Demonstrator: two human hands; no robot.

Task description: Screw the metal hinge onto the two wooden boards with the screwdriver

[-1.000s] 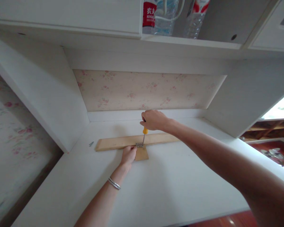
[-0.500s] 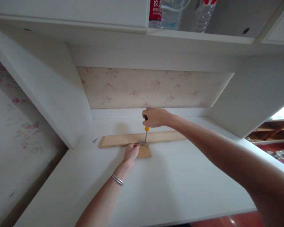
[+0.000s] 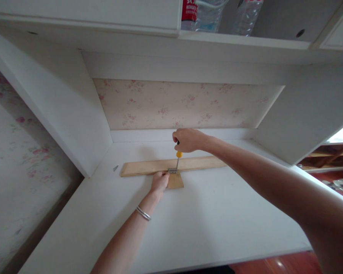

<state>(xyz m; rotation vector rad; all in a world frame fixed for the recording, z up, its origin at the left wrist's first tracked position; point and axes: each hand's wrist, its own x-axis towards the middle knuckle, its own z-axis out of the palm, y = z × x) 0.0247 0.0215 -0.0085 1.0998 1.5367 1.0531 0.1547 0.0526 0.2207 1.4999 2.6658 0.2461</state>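
Observation:
My right hand (image 3: 189,140) is closed around the handle of a screwdriver (image 3: 178,154), yellow at its lower end and dark higher up. The shaft points down, its tip at the right part of a small metal hinge (image 3: 172,171). The hinge lies where a long wooden board (image 3: 144,167) meets a short wooden piece (image 3: 175,180). With its fingers pinched together, my left hand (image 3: 160,181) is at the hinge's left end, beside the short piece; its exact hold is partly hidden. Small screws (image 3: 116,167) lie left of the long board.
The wood rests on a white desktop (image 3: 217,220) between white side panels (image 3: 51,91). Overhead runs a cabinet shelf (image 3: 242,41) with plastic bottles (image 3: 208,17). Floral wallpaper (image 3: 188,104) shows at the back. Red flooring (image 3: 274,265) is visible past the front edge.
The view has shifted slightly. Both hands keep their places at the hinge, and the screwdriver remains upright on it with a slightly different lean.

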